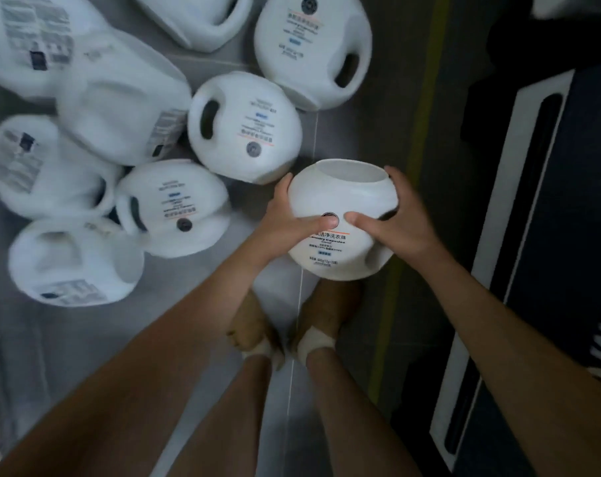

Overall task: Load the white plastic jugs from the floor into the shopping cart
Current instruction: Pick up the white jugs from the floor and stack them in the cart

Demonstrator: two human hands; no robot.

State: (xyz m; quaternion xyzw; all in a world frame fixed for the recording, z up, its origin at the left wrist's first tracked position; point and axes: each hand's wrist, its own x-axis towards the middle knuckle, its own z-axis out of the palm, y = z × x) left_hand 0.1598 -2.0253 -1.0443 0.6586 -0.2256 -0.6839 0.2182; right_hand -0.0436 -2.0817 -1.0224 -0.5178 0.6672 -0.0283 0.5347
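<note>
We've got one white jug (pixel 340 197) centre-right of the frame, held up between both hands and overlapping our feet (pixel 326 318) below it. Its round open mouth points to the top of the frame, and its printed label faces us. The left hand (pixel 285 222) is curled round the jug's left side, with the fingers wrapped over the far edge and the thumb flat across the label. The right hand (pixel 405 222) mirrors it on the right side, thumb pointing inward. The two thumb tips almost meet just above the printed text. A dark recess in the jug shows at its lower right, under the right palm. The other jugs (pixel 244 127), at least eight, lie on their sides on the grey floor (pixel 85 356) across the left and top of the frame, most of them motion-blurred. The nearest sits just up-left of the left-hand fingers; we can't tell whether they touch. A yellow-green stripe (pixel 426 98) runs down the floor right of centre. A dark panel with a white border (pixel 498 235) fills the right edge.
</note>
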